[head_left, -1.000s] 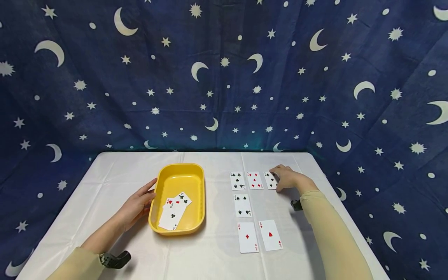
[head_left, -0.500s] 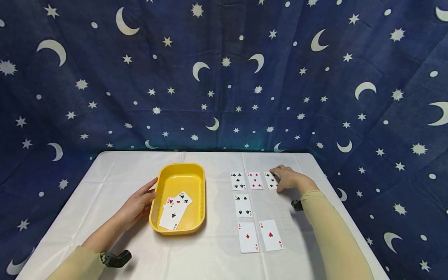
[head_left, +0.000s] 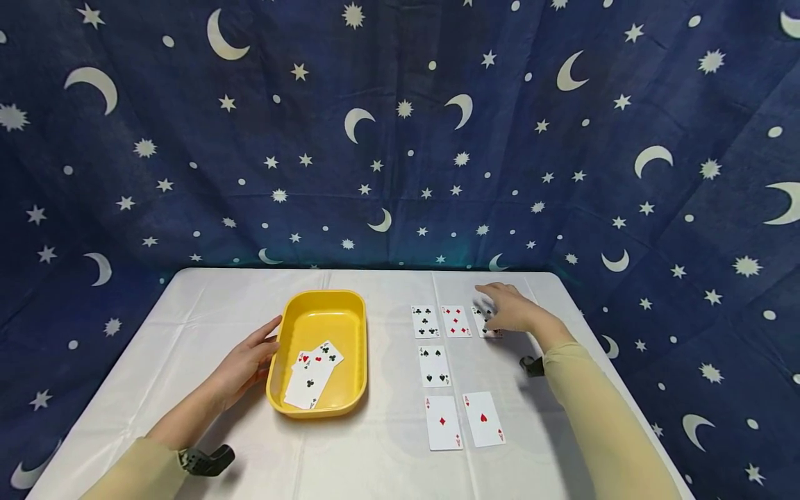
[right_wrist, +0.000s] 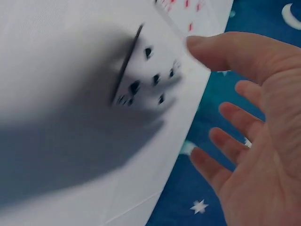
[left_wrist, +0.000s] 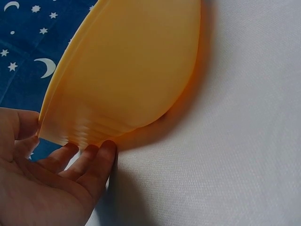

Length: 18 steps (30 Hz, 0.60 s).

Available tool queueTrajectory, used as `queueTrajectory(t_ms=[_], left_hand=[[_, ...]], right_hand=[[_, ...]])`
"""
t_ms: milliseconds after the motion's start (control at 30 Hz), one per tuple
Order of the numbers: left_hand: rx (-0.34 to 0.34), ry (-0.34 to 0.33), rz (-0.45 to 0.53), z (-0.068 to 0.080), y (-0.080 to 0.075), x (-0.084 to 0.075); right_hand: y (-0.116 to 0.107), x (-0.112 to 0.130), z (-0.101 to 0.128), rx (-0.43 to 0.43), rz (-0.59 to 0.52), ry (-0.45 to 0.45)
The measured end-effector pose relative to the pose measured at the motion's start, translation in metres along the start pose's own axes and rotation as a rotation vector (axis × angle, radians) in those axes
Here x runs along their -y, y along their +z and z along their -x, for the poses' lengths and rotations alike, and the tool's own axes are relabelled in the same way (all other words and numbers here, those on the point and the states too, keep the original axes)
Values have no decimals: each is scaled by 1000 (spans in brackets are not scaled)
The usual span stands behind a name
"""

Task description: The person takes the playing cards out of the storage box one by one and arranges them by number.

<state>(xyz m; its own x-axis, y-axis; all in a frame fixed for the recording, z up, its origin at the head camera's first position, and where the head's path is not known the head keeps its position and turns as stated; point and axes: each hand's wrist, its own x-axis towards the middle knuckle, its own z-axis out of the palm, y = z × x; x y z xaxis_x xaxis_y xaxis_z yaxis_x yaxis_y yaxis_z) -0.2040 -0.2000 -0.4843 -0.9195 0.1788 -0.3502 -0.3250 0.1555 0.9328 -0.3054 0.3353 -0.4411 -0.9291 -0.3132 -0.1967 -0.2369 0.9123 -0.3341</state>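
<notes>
Right hand over blurred black card (tilted)

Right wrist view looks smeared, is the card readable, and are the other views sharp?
Right wrist: card motion-blurred, black pips only, casting a broad shadow. Head: right hand slightly blurred, the rest crisp. Left wrist: sharp, yellow tray fills the frame.

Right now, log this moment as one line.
left hand: touching yellow plastic tray | right hand: open over black-suited playing card | white table
</notes>
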Motion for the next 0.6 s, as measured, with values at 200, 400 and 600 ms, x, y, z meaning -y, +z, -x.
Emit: queueTrajectory(t_ms=[200, 400, 600], left_hand=[[-6, -6, -3, -1, -1, 0], [-6, -4, -2, 0, -1, -1], [-8, -12, 12, 1, -1, -2]], right_hand=[[0, 35, -2, -93, 28, -118], [3, 74, -6, -137, 74, -245], [8, 116, -10, -126, 115, -345]])
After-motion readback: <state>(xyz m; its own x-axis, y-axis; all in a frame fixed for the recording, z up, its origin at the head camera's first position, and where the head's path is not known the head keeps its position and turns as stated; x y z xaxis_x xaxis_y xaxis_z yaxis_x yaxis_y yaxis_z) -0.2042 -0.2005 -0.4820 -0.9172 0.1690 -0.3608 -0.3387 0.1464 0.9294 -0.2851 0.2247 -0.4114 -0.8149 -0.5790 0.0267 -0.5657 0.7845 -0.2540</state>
